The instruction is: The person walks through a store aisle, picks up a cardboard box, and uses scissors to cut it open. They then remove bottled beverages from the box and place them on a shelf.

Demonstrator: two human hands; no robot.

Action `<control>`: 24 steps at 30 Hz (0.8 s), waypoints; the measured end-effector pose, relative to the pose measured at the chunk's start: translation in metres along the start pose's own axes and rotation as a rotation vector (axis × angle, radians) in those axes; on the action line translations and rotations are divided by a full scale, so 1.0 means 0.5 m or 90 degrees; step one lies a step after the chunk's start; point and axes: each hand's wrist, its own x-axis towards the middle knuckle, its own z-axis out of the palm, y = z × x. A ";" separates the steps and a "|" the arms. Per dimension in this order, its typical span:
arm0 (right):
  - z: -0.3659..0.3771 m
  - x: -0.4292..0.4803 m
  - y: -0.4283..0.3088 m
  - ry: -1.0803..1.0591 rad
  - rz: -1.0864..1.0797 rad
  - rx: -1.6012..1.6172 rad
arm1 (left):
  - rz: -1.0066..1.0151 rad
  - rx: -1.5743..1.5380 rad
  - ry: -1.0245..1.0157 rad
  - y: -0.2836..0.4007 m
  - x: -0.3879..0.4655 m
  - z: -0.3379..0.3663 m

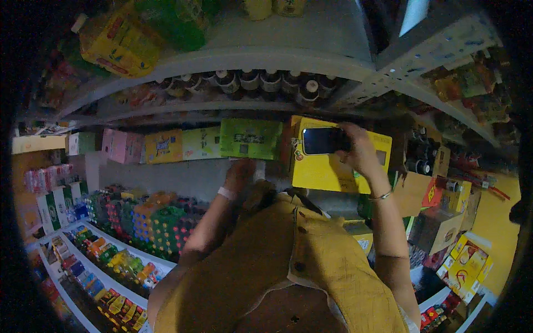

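My right hand (361,150) grips the right end of a smartphone (324,140), whose dark screen faces up, with a small charm hanging at its left end. Behind the phone is a yellow carton (320,177) bearing writing. My left hand (241,177) is blurred and in shadow, just under the lower edge of a green carton (250,139); whether it touches the carton or holds anything cannot be made out.
Metal shelving (270,58) with a row of bottles (266,81) spans the top. A large yellow-labelled jug (120,43) lies upper left. More cartons (163,146) line the left, above packs of bottles (160,216). Open boxes (439,227) and goods crowd the right.
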 end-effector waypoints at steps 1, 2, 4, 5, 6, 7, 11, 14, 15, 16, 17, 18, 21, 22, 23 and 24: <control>0.020 -0.005 -0.004 -0.038 0.014 0.044 | -0.032 -0.154 0.013 0.046 0.015 -0.020; 0.046 -0.007 -0.012 -0.016 -0.063 0.001 | -0.066 -0.307 0.025 0.093 0.033 -0.035; 0.098 -0.006 -0.038 -0.029 -0.098 -0.068 | -0.132 -0.614 0.046 0.189 0.068 -0.057; 0.119 0.002 -0.051 -0.037 -0.100 -0.085 | -0.164 -0.767 0.054 0.233 0.088 -0.065; 0.130 0.006 -0.058 -0.060 -0.100 -0.099 | -0.111 -0.679 0.059 0.273 0.108 -0.071; 0.135 0.008 -0.062 -0.064 -0.098 -0.099 | -0.058 -0.591 0.064 0.309 0.133 -0.074; 0.129 -0.039 -0.080 -0.090 -0.122 -0.142 | 0.118 -0.216 0.088 0.404 0.174 -0.069; 0.129 -0.134 -0.090 -0.055 -0.127 -0.156 | 0.030 -0.348 -0.010 0.439 0.138 -0.038; 0.129 -0.168 -0.086 -0.047 -0.116 -0.125 | 0.026 -0.315 -0.031 0.444 0.122 -0.025; 0.130 -0.193 -0.078 -0.017 -0.116 -0.093 | 0.007 -0.334 -0.057 0.449 0.105 -0.012; 0.132 -0.210 -0.068 0.092 -0.111 -0.048 | -0.014 -0.358 -0.085 0.454 0.090 0.002; 0.139 -0.230 -0.064 0.171 0.012 0.004 | -0.043 -0.394 -0.122 0.456 0.077 0.014; 0.160 -0.263 -0.040 0.329 0.293 0.127 | 0.023 -0.400 -0.123 0.460 0.064 0.043; 0.166 -0.266 -0.028 0.329 0.331 0.147 | 0.030 -0.413 -0.121 0.462 0.061 0.052; 0.173 -0.269 -0.020 0.329 0.368 0.169 | 0.027 -0.424 -0.124 0.465 0.062 0.058; 0.183 -0.269 -0.014 0.336 0.374 0.202 | 0.026 -0.447 -0.119 0.469 0.069 0.065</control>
